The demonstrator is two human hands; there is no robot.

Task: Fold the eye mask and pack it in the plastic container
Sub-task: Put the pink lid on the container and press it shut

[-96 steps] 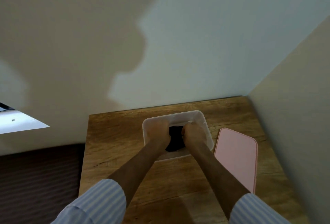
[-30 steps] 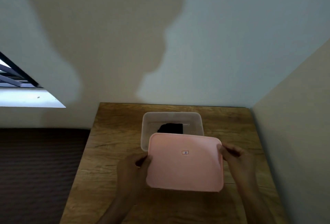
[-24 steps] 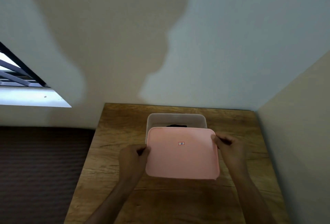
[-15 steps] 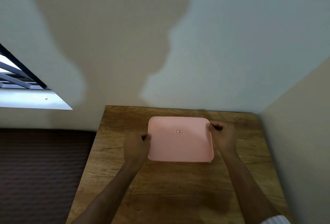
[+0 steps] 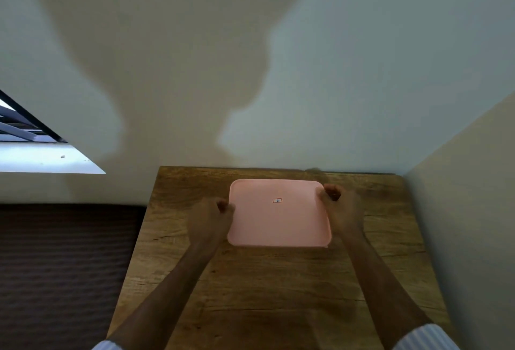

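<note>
A view from a head-worn camera, looking forward and down at a wooden bench (image 5: 264, 288) set into the corner of a pale room. Near the far edge of the bench lies a pink rectangular lid (image 5: 278, 213) with rounded corners, flat and level, covering the plastic container beneath so fully that none of the container's walls can be seen. A tiny rectangular label (image 5: 277, 200) sits near the middle of the lid. The eye mask is hidden from view under the lid, so its fold and position cannot be told.

Two bare forearms reach in from the bottom of the view, each ending in a striped shirt cuff at the lower edge. The left hand (image 5: 211, 221) is curled closed against the left edge of the lid, fingers bent and touching its rim about halfway along. The right hand (image 5: 342, 210) is likewise curled closed on the right edge, nearer the far right corner, knuckles raised above the rim. Both hands grip the lid at its sides.

A large soft shadow of the person falls on the wall (image 5: 390, 71) behind the bench. At the left, a bright window sill (image 5: 47, 158) with dark bars above it, and below it a dark ribbed surface (image 5: 61, 266) beside the bench
</note>
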